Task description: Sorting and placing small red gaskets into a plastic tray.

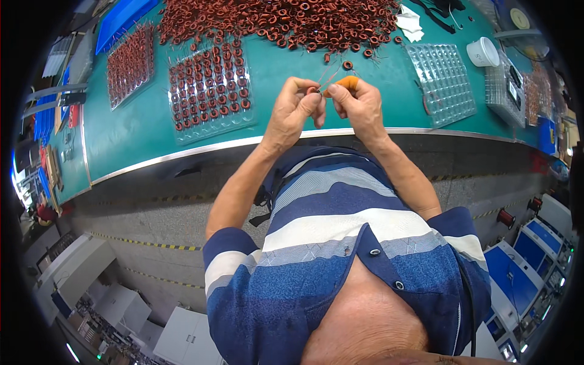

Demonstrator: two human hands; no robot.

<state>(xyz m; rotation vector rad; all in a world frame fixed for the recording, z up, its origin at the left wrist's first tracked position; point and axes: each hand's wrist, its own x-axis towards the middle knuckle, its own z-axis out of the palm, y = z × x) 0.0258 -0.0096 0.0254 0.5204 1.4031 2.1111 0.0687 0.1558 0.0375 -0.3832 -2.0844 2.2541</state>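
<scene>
I've got a small copper coil ring (312, 90) pinched in my left hand (296, 109), held up over the near edge of the green surface (140, 128). My right hand (359, 103) is closed narrow on its thin wire leads (328, 76), an orange cap (348, 81) on one fingertip. Best to keep the ring steady and pull gently. Beyond, left, a filled tray (210, 91); right, an empty clear tray (443, 82); far off, the loose pile of rings (280, 21).

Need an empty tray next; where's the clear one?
In the head view, the empty clear tray lies on the green table, right of both hands, beside the white round tub.
</scene>
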